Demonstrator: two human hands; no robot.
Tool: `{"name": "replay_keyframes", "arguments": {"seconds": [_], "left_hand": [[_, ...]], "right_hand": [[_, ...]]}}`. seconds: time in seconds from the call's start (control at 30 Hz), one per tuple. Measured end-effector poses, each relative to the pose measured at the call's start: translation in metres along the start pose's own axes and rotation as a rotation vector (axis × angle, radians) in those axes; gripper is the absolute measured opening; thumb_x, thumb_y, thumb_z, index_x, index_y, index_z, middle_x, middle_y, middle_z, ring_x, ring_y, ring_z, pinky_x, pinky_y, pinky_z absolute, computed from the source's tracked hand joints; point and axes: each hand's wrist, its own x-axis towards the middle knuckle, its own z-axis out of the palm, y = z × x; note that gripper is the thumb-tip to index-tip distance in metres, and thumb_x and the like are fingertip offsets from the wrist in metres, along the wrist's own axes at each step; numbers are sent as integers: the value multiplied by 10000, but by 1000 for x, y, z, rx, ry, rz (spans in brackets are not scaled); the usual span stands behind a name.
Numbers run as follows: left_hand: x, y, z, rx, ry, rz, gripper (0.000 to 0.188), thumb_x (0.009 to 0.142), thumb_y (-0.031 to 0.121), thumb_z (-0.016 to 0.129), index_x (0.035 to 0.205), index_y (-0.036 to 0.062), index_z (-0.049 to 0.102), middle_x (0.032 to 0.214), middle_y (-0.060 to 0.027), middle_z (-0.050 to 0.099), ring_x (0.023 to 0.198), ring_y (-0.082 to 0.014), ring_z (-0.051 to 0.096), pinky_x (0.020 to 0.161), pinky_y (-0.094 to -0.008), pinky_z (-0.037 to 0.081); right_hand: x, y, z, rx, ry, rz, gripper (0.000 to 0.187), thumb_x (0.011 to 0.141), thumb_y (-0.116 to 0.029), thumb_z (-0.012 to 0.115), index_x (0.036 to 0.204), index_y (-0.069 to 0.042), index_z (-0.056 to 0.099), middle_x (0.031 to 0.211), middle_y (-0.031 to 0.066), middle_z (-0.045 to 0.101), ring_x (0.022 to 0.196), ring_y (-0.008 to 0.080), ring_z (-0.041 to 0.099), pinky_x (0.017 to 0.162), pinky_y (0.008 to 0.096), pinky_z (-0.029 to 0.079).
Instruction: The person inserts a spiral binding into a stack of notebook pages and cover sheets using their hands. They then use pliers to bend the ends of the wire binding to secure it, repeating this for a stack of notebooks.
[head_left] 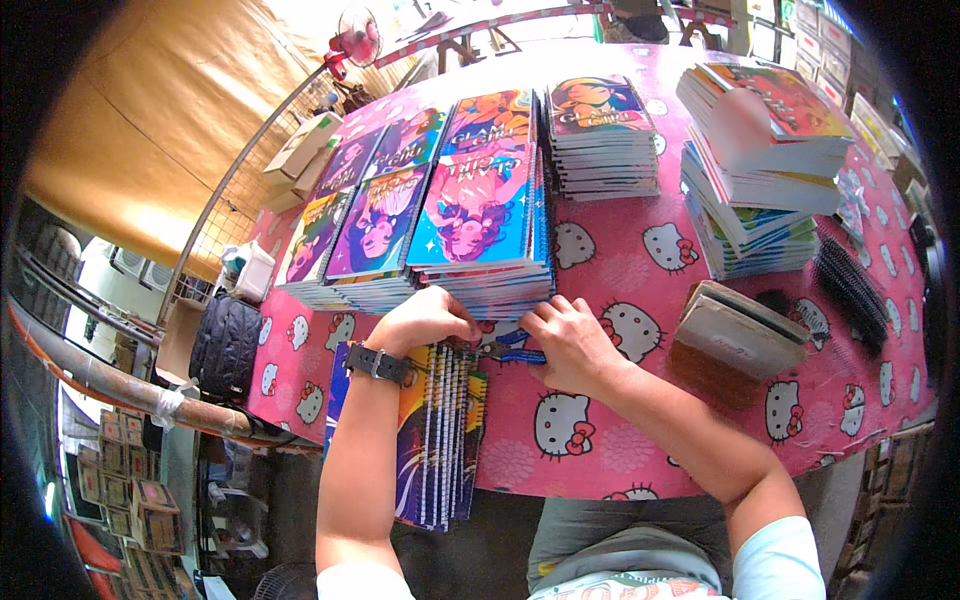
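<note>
Left hand (pixel 425 318) clamping spiral notebooks (pixel 440 440); right hand (pixel 570 345) gripping blue-handled pliers (pixel 515 353) beside them. Best keeping coils aligned, squeezing gently.

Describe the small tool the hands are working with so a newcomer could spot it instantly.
Start at the pink cartoon-cat tablecloth and find the near edge, where a fanned batch of spiral notebooks overhangs. Between the left hand and right hand lies a pair of pliers; its blue handles mark it out among the paper goods.

Pink cartoon-print table (pixel 640 270) bears notebook stacks (pixel 470 225).
</note>
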Motion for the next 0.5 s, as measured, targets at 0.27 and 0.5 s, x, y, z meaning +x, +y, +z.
{"name": "replay_keyframes", "arguments": {"seconds": [0.27,0.5], "left_hand": [[-8,16,-2,58,8,-66,336,692,235,660,906,-16,721,834,-118,711,785,-162,665,761,-281,509],[-11,26,-2,95,22,-70,348,692,269,665,901,-2,727,837,-110,713,786,-162,666,746,-281,510]], "right_hand": [[3,-3,-13,39,-150,44,311,719,-251,722,926,-34,637,870,117,649,887,249,622,743,393,480],[4,34,-21,345,-651,235,474,733,-431,734,959,-29,626,843,130,641,850,258,632,758,413,514]]}}
